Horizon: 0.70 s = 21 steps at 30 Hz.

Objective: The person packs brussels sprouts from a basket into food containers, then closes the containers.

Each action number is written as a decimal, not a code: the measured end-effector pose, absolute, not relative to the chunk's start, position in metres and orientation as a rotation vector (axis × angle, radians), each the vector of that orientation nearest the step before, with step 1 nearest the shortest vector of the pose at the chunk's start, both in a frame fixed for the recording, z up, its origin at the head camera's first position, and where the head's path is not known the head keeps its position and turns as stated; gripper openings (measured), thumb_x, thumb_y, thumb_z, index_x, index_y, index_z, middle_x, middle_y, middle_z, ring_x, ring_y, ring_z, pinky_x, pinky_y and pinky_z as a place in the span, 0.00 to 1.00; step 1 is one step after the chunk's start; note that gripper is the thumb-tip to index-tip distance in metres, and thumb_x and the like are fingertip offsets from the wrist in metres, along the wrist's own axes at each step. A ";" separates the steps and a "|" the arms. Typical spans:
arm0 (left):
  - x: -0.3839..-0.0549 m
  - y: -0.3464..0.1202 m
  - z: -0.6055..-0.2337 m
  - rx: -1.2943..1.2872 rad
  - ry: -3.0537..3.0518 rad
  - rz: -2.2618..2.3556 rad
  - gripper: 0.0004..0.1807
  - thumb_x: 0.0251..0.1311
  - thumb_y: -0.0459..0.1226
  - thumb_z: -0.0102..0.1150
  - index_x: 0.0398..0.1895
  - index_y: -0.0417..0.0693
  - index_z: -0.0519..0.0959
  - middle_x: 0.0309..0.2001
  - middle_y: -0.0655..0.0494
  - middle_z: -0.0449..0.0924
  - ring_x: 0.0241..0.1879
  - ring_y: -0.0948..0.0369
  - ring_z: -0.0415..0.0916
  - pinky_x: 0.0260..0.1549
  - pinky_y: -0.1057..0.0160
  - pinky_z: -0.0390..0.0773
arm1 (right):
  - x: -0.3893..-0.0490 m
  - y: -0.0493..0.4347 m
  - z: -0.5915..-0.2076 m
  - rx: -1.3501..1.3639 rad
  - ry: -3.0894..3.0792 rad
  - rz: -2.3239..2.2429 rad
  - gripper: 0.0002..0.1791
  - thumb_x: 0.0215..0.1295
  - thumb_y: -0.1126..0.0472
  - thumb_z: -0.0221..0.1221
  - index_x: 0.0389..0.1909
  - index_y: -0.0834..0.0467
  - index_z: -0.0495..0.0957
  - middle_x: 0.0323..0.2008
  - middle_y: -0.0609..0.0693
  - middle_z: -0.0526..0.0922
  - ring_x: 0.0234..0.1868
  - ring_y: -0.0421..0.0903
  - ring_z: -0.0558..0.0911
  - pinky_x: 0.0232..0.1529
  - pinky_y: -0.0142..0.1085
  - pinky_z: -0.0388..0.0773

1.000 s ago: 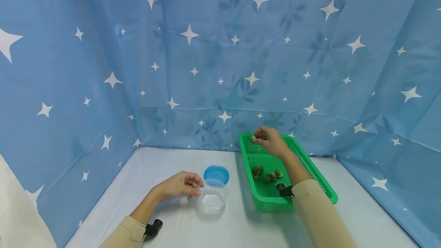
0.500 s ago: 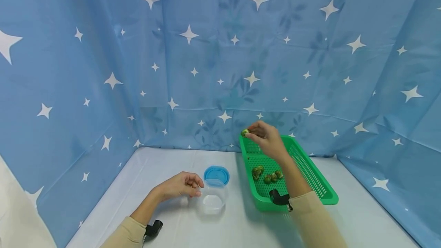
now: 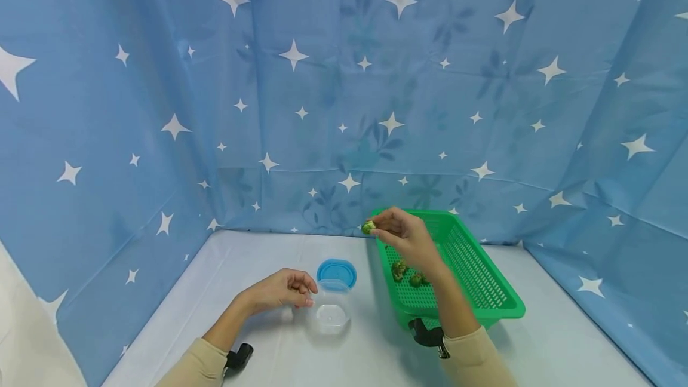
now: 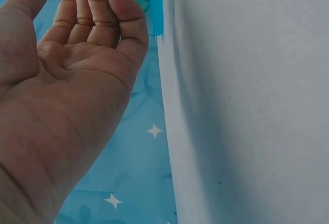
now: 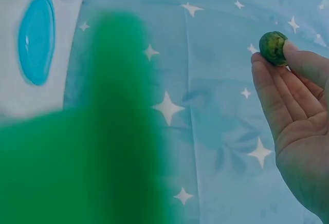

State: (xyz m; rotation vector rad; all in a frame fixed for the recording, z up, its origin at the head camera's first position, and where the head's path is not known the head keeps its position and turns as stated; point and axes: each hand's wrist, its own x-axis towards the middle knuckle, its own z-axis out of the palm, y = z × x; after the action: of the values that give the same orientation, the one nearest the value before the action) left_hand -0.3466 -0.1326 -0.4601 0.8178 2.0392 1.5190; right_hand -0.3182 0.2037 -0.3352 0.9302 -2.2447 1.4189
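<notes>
In the head view my right hand [image 3: 409,243] pinches a Brussels sprout [image 3: 368,227] between thumb and fingers, by the left rim of a green plastic basket [image 3: 486,273]. The right wrist view shows the same round sprout [image 5: 273,48] at the fingertips. Several more sprouts [image 3: 399,270] lie inside the basket, partly behind my right wrist. My left hand [image 3: 282,289], fingers bent, is at the left rim of a clear plastic container [image 3: 330,317]; whether it grips the rim is unclear. In the left wrist view the curled fingers of that hand [image 4: 87,59] show no held thing.
A blue lid [image 3: 337,273] lies just behind the clear container. The white table [image 3: 258,345] ends at a blue curtain [image 3: 322,106] with white stars, which encloses the back and sides. In the right wrist view a blurred green basket wall [image 5: 123,121] stands close to the camera.
My right hand has carried the sprout from over the basket's back left corner leftward, rising, then lowering, to just outside the left rim. The left hand and the container have stayed put.
</notes>
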 end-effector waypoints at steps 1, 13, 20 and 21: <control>-0.347 -0.133 -0.460 0.819 2.041 1.518 0.23 0.65 0.36 0.70 0.56 0.28 0.77 0.34 0.58 0.81 0.33 0.62 0.76 0.37 0.60 0.78 | -0.317 0.202 -0.338 0.941 -2.244 1.431 0.10 0.71 0.65 0.66 0.50 0.60 0.82 0.48 0.58 0.89 0.45 0.42 0.90 0.46 0.35 0.86; -0.347 -0.134 -0.461 0.831 2.033 1.515 0.24 0.65 0.36 0.70 0.57 0.27 0.77 0.34 0.58 0.81 0.32 0.62 0.76 0.36 0.61 0.78 | -0.323 0.190 -0.371 0.947 -2.280 1.484 0.12 0.71 0.63 0.66 0.53 0.60 0.82 0.48 0.57 0.89 0.48 0.58 0.89 0.48 0.34 0.86; -0.346 -0.134 -0.459 0.829 2.035 1.514 0.24 0.66 0.36 0.70 0.57 0.27 0.77 0.33 0.59 0.81 0.32 0.62 0.76 0.36 0.61 0.78 | -0.327 0.187 -0.382 0.920 -2.335 1.451 0.15 0.72 0.62 0.65 0.56 0.61 0.84 0.48 0.56 0.90 0.45 0.42 0.90 0.47 0.35 0.87; -0.346 -0.134 -0.459 0.829 2.034 1.513 0.24 0.66 0.36 0.70 0.57 0.27 0.77 0.33 0.59 0.81 0.32 0.62 0.76 0.36 0.61 0.78 | -0.327 0.187 -0.382 0.921 -2.342 1.448 0.14 0.72 0.62 0.65 0.55 0.60 0.85 0.47 0.56 0.90 0.44 0.41 0.90 0.47 0.36 0.87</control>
State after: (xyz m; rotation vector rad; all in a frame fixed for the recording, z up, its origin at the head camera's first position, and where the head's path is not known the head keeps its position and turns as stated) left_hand -0.3464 -0.1337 -0.4586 0.8289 2.0340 1.5128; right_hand -0.3270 0.1866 -0.3819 0.9206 -2.3418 1.4480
